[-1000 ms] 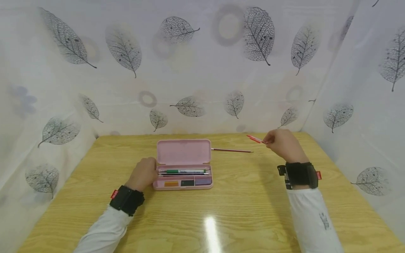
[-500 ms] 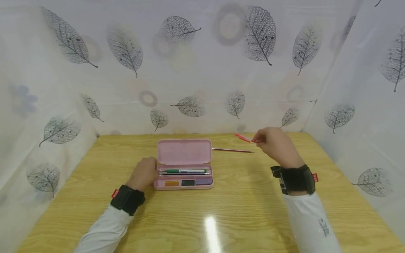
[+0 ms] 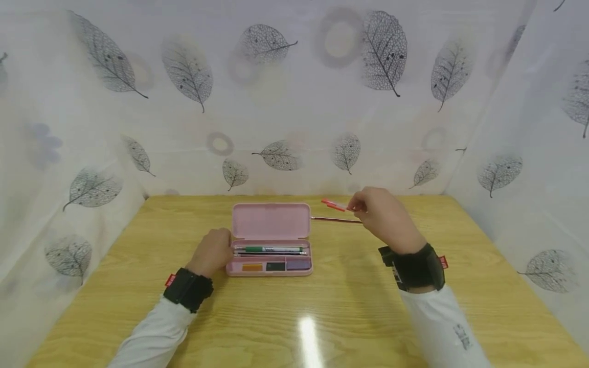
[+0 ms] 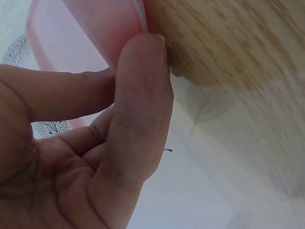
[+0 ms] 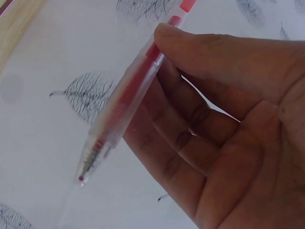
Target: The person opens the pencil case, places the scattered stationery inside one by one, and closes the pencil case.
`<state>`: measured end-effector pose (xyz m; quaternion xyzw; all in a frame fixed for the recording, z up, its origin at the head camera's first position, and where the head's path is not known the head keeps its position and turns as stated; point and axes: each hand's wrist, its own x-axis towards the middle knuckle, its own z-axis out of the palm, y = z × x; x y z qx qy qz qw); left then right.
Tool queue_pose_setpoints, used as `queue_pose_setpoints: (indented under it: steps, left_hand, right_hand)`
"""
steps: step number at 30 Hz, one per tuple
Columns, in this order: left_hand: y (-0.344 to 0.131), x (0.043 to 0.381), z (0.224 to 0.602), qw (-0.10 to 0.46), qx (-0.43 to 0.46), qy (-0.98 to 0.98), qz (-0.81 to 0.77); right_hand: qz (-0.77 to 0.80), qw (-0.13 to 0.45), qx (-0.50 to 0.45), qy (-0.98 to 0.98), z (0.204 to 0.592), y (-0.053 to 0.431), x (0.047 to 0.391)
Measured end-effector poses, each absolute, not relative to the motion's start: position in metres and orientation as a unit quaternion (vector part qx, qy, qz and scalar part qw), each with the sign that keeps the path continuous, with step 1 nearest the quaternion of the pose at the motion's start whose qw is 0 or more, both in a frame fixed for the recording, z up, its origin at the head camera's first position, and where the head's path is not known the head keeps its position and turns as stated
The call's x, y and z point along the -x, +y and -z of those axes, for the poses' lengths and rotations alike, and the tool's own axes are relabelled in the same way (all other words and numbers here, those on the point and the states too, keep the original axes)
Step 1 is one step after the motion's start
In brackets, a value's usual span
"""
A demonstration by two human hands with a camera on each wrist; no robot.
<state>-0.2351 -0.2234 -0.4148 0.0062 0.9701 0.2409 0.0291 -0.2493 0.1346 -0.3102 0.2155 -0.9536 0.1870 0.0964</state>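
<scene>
A pink pencil case [image 3: 271,221] lies on the table with its lid raised at the back. My left hand [image 3: 211,253] holds its left end; in the left wrist view, thumb and fingers pinch the pink wall [image 4: 112,21]. Above the table to the right, my right hand [image 3: 384,220] pinches a red pen [image 3: 333,205] between thumb and fingers. The right wrist view shows the pen's clear barrel [image 5: 126,93] with its writing tip down and left. Inside the case are a green-and-white marker [image 3: 273,249], a dark pencil [image 3: 271,254] and small orange, dark and purple blocks [image 3: 298,265].
A dark red pencil [image 3: 333,220] lies on the wooden table [image 3: 276,317] right of the lid, its far end hidden by the right hand. Leaf-patterned curtains [image 3: 294,102] stand behind and along both sides.
My right hand has carried the red pen leftward toward the pencil case, now overlapping the end of the dark red pencil in view. The left hand stays at the case.
</scene>
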Motion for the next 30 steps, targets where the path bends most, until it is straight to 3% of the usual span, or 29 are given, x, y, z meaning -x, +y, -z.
queue_pose_setpoints:
  steps: [14,30]
  left_hand:
    - [-0.225,0.234,0.413,0.023,-0.011,0.969,-0.244]
    - [-0.225,0.235,0.413,0.026,-0.015,0.970,-0.242]
  right_hand:
    - [-0.136,0.115,-0.300,-0.937,0.313,0.052,0.250]
    - [-0.111,0.079,-0.325,-0.936,0.339,0.016,0.258]
